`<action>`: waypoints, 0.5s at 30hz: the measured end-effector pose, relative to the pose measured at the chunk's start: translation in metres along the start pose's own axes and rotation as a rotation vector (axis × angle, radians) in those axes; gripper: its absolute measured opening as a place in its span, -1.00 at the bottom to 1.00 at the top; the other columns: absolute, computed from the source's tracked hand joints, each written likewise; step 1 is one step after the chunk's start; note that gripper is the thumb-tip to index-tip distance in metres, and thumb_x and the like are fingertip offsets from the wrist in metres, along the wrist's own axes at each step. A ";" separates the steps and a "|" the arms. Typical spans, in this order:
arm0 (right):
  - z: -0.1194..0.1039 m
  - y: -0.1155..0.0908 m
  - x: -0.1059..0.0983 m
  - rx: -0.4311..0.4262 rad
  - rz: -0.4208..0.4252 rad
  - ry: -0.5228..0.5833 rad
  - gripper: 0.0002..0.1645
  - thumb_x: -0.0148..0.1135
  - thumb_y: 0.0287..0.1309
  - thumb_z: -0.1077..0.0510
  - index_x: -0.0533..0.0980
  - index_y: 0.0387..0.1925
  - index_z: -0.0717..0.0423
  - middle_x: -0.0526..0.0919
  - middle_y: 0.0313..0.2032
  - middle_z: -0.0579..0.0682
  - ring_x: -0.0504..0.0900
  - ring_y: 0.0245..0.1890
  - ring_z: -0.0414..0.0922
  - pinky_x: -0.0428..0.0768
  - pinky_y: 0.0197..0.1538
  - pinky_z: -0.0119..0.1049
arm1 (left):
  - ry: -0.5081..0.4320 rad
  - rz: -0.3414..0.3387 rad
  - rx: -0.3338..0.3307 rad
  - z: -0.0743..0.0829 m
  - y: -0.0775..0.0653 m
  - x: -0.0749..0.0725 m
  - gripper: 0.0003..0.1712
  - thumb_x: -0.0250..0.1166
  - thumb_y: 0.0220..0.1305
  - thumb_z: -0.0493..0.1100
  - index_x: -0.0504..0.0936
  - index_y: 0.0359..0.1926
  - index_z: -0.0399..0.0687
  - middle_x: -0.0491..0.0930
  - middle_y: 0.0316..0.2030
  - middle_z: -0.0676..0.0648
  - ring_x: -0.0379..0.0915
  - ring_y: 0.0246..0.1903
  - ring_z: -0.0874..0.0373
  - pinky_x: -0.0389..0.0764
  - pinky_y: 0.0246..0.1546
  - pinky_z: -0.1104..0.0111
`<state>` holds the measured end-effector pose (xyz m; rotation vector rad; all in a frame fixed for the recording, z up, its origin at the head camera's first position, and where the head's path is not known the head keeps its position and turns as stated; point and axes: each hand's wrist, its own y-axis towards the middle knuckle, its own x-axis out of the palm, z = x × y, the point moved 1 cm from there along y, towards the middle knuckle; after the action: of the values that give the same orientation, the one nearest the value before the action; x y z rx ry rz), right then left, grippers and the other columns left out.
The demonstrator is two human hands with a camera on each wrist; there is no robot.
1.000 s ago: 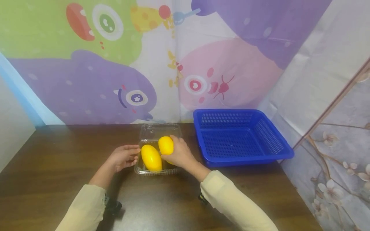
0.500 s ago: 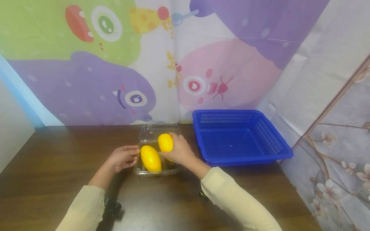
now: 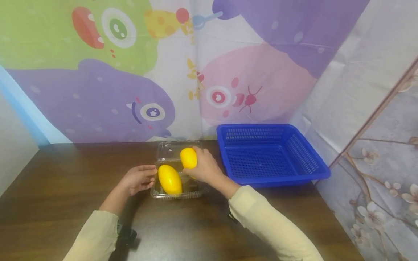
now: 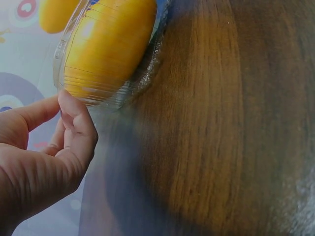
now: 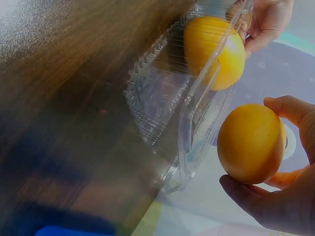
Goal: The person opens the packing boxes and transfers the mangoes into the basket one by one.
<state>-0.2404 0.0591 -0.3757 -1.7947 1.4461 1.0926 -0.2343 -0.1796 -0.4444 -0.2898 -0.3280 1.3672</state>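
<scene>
My right hand (image 3: 206, 167) grips a smooth yellow mango (image 3: 188, 158), raised above the right half of a clear plastic clamshell box (image 3: 192, 187). Thumb and fingers close round its sides in the right wrist view, where this mango (image 5: 251, 143) appears clear of the box wall. A second mango (image 3: 169, 180) lies in the left half of the box. On the left, my left hand (image 3: 138, 179) pinches the box's edge between thumb and forefinger, as the left wrist view shows. The box's lid (image 3: 169, 149) is folded back, away from me.
To the right of the box stands a blue perforated plastic basket (image 3: 275, 180) with nothing in it. Both sit on a dark wooden table (image 3: 176, 232). A cartoon-printed cloth (image 3: 130, 83) hangs behind the table's back edge.
My right hand has lifted its mango up out of the right half of the box, baring the box floor there. The left hand stays at the box's edge.
</scene>
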 end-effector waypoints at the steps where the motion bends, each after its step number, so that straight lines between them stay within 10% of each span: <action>1: 0.000 0.000 0.000 0.001 0.000 0.000 0.03 0.44 -0.20 -0.12 0.23 0.30 0.12 0.47 -0.03 0.16 0.47 -0.17 -0.04 0.55 -0.18 -0.21 | -0.001 -0.001 0.000 0.000 0.000 0.000 -0.39 0.09 0.34 -0.21 0.14 0.30 -0.39 0.50 -0.37 0.04 0.44 -0.49 0.29 0.60 -0.39 0.51; 15: 0.006 0.004 -0.018 -0.003 0.051 0.017 -0.01 0.44 -0.20 -0.10 0.26 0.28 0.11 0.48 -0.01 0.19 0.49 -0.10 0.03 0.55 -0.07 -0.10 | -0.003 -0.001 -0.004 0.000 0.000 0.001 -0.40 0.10 0.34 -0.20 0.14 0.30 -0.38 0.49 -0.36 0.04 0.43 -0.48 0.29 0.60 -0.38 0.52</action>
<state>-0.2474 0.0716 -0.3629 -1.7821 1.5084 1.1078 -0.2337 -0.1791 -0.4444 -0.2906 -0.3332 1.3666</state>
